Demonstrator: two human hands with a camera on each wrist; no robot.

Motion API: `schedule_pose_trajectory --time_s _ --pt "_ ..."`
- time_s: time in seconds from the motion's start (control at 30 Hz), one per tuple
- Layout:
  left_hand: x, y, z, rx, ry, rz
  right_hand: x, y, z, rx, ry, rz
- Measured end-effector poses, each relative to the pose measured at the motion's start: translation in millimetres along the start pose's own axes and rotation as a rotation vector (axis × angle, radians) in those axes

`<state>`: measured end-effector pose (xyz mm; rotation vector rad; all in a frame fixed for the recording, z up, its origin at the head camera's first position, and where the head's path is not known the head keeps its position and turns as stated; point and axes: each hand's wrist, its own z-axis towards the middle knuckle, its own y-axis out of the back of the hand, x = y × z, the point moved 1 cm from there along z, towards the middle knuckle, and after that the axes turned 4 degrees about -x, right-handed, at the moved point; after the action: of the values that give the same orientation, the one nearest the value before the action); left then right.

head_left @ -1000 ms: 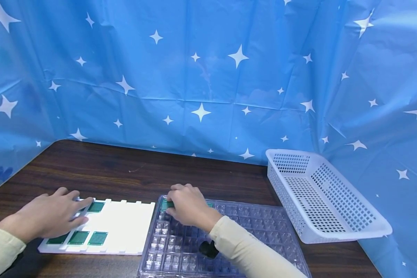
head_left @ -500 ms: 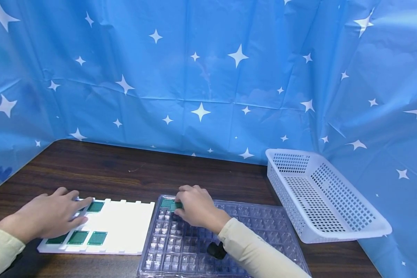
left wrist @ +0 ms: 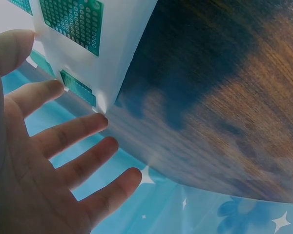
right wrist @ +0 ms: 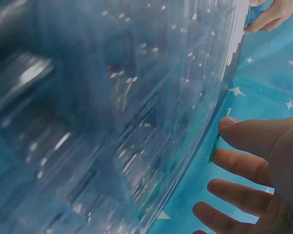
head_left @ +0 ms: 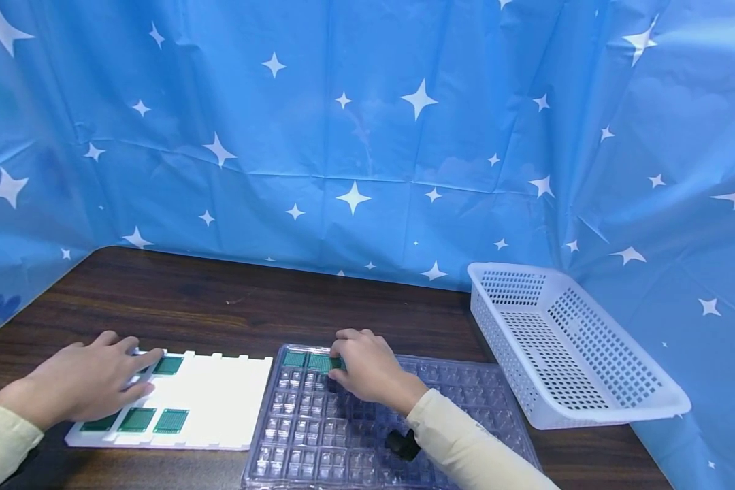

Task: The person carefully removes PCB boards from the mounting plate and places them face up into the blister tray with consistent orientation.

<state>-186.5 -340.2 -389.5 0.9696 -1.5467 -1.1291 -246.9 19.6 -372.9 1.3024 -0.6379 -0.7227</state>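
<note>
In the head view, my right hand is over the back row of a clear plastic tray divided into many small cells. The right wrist view shows its thumb and index finger pinching a thin green perforated circuit board by its edges. Left of that hand, green boards lie in the tray's back-left cells. My left hand lies over the left end of a white holder, fingers spread at its edge. Green circuit boards sit in the holder along its front and back edges; the hand partly hides some.
A white perforated plastic basket stands on the dark wooden table, right of the tray. Blue star-patterned cloth hangs behind and at both sides. The holder's right end is close beside the tray's left edge.
My right hand has moved right along the tray's back row, uncovering green boards in the back-left cells. My left hand has stayed in place on the white holder.
</note>
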Motion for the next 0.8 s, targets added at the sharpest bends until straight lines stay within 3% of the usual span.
schedule_pose_trajectory --time_s 0.8 --pt "1.1 -0.5 -0.1 -0.007 -0.001 -0.013 -35.3 -1.2 -14.7 -0.042 -0.087 0.055"
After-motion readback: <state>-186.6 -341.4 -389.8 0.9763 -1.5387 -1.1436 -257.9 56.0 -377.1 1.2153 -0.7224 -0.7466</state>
